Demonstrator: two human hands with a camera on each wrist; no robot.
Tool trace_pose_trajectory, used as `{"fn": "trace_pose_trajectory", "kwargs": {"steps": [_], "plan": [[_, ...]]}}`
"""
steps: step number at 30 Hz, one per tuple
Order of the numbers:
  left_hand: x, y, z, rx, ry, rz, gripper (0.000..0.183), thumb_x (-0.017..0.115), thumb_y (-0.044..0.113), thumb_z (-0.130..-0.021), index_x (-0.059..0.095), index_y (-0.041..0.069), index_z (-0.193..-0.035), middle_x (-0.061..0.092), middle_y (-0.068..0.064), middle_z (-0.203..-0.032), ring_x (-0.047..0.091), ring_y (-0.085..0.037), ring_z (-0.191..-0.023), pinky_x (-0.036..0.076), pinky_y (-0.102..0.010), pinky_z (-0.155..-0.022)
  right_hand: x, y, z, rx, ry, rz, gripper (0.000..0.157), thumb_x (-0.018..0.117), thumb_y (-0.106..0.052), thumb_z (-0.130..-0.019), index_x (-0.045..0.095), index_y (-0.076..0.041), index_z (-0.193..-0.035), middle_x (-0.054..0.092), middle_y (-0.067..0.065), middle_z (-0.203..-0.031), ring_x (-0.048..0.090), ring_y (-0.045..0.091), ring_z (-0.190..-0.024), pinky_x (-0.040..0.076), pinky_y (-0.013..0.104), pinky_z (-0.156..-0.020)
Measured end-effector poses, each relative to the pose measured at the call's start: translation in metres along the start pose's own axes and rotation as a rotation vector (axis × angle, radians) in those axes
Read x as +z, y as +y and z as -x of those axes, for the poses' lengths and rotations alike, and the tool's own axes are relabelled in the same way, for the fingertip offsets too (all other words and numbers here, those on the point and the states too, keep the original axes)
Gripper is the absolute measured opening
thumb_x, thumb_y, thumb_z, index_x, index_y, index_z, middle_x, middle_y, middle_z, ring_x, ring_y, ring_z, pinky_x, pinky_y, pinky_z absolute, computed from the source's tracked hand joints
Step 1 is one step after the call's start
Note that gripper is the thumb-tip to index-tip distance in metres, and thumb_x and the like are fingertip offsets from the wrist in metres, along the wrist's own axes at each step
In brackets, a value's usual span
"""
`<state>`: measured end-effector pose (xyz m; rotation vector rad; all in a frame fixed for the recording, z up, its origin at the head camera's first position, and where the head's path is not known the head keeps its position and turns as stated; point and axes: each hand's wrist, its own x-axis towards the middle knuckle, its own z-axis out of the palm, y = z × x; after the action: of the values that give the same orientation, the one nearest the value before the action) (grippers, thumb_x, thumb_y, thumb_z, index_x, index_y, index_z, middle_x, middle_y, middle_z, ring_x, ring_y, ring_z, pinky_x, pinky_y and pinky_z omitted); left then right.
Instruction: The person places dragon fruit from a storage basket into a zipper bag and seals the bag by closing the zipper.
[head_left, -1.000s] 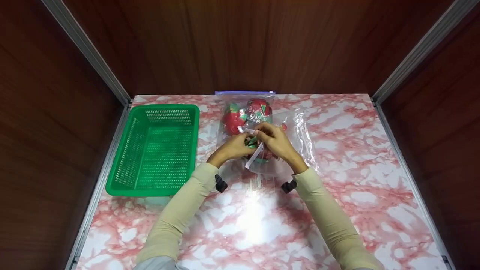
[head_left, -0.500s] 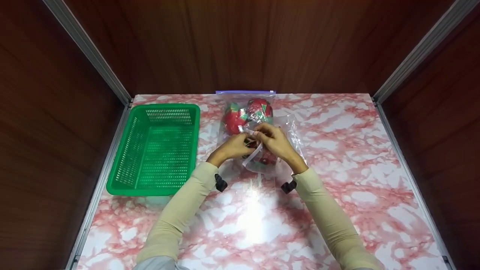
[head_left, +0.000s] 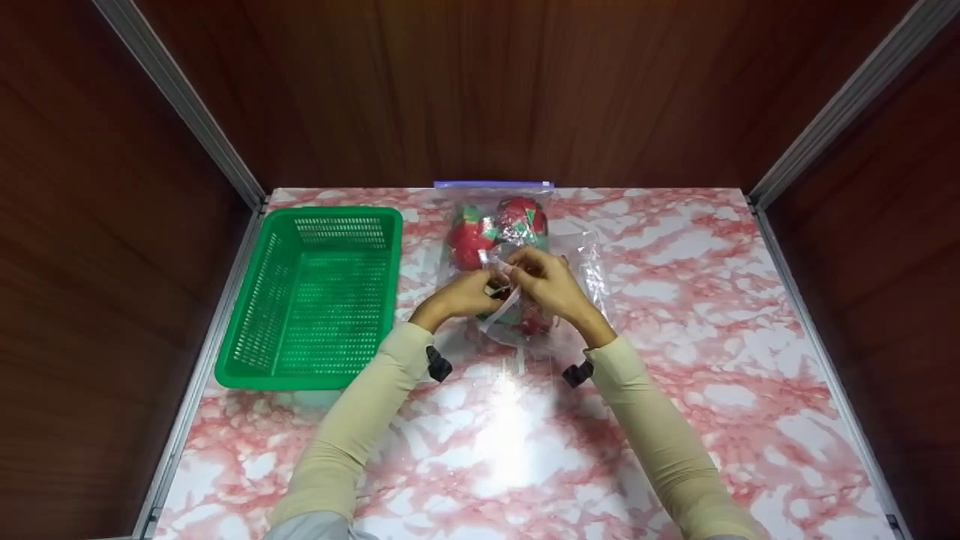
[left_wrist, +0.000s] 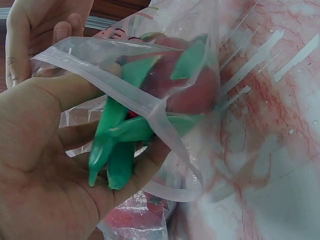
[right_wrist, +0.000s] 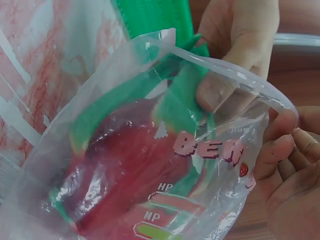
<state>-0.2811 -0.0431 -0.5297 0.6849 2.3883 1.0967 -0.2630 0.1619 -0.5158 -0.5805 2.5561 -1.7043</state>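
Head view: over the marble counter (head_left: 525,450), beside a green basket (head_left: 315,292), both hands pinch a clear bag's (head_left: 525,315) mouth apart; left wrist view: left hand (left_wrist: 45,150) pinching rim exposes red-green toy (left_wrist: 165,85); right wrist view: right hand (right_wrist: 285,170) pinches opposite rim.
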Motion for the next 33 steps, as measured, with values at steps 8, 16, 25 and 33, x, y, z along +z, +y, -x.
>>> {"fn": "trace_pose_trajectory", "kwargs": {"steps": [8,16,25,33], "plan": [[-0.004,0.001,0.000,0.017,-0.007,0.032,0.046,0.068,0.021,-0.098,0.064,-0.002,-0.137,0.068,-0.022,-0.139,0.064,-0.036,-0.132,0.053,-0.045,-0.110,0.000,0.000,0.000,0.029,-0.001,0.001,0.016,0.066,-0.004,-0.102,0.073,0.003,-0.115,0.069,0.014,-0.085,0.055,0.010,-0.060,0.044,0.020,-0.053],[-0.012,0.001,0.000,0.013,0.043,0.037,0.044,0.068,0.021,-0.100,0.065,-0.003,-0.137,0.070,-0.022,-0.137,0.065,-0.037,-0.131,0.053,-0.047,-0.111,-0.003,-0.024,0.007,0.040,-0.020,-0.032,0.016,0.064,-0.002,-0.103,0.070,0.008,-0.113,0.066,0.013,-0.082,0.054,0.010,-0.060,0.043,0.019,-0.053],[-0.025,0.003,0.002,-0.026,0.308,-0.075,0.021,0.066,0.015,-0.103,0.075,0.000,-0.114,0.077,-0.015,-0.111,0.071,-0.028,-0.102,0.058,-0.045,-0.094,-0.001,-0.030,0.011,0.033,-0.014,-0.054,0.014,0.064,-0.002,-0.102,0.069,0.008,-0.111,0.066,0.027,-0.084,0.051,0.007,-0.057,0.040,0.018,-0.051],[-0.027,-0.003,-0.001,0.010,0.391,-0.205,0.031,0.065,0.008,-0.102,0.067,0.006,-0.132,0.067,-0.016,-0.122,0.065,-0.031,-0.105,0.057,-0.048,-0.091,0.001,-0.007,0.005,0.042,0.000,-0.034,0.014,0.064,-0.002,-0.103,0.070,0.007,-0.111,0.066,0.026,-0.084,0.050,0.007,-0.055,0.039,0.018,-0.050]]}}
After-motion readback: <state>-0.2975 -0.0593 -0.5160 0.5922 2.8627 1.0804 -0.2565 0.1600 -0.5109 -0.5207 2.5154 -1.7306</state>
